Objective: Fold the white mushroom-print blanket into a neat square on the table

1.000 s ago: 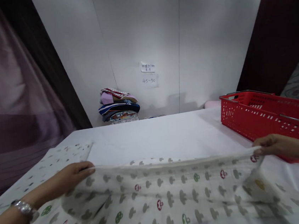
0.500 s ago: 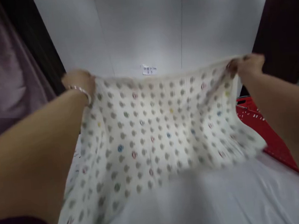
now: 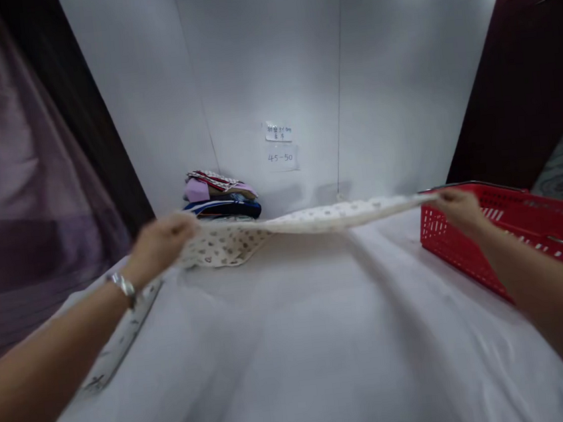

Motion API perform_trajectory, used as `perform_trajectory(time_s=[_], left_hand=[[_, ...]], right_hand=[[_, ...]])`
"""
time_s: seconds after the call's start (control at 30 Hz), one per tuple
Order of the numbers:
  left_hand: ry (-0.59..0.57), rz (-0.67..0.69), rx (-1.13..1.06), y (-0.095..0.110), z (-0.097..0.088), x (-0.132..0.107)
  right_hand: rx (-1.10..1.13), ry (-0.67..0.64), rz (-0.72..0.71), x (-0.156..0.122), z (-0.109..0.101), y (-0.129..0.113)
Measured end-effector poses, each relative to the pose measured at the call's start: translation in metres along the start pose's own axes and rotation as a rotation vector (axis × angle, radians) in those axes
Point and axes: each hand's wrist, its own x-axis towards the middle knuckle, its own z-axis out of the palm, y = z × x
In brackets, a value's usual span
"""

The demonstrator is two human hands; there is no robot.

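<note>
A white cloth with a small mushroom print (image 3: 312, 220) is stretched out almost flat in the air above the white-covered table (image 3: 295, 344). My left hand (image 3: 160, 242), with a metal watch on the wrist, is closed on the cloth's left end. At the cloth's right end my right hand (image 3: 456, 209) pinches it, just in front of the red basket. I see the cloth nearly edge-on, and its left part sags a little, showing the print.
A red plastic basket (image 3: 519, 229) stands at the table's right edge. A pile of folded clothes (image 3: 220, 197) lies at the back by the white wall, under paper notes (image 3: 281, 145). A strip of printed cloth (image 3: 119, 342) hangs along the table's left edge. A purple curtain hangs at left.
Both hands lifted the cloth off the table, raised it high in front of me, and have now swung it forward and down, stretched level over the far part of the table.
</note>
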Motion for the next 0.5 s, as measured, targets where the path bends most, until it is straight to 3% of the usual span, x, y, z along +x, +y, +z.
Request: perform_trajectory(time_s=[0.1,0.2,0.3,0.5], left_hand=[[-0.39,-0.041,-0.073,-0.021,0.062,-0.095],[-0.538,-0.159,-0.137,-0.032,0.097,-0.166],[-0.503,-0.249,-0.157,-0.034,0.099,-0.195],[-0.36,-0.267,-0.099,-0.045,0.069,-0.216]], right_hand=[[0.019,-0.161,0.051,-0.073,0.051,0.064],[0.013,-0.288,0.088,-0.131,0.086,0.11],[0.027,-0.269,0.109,-0.157,0.09,0.128],[0.056,-0.349,0.04,-0.177,0.044,0.123]])
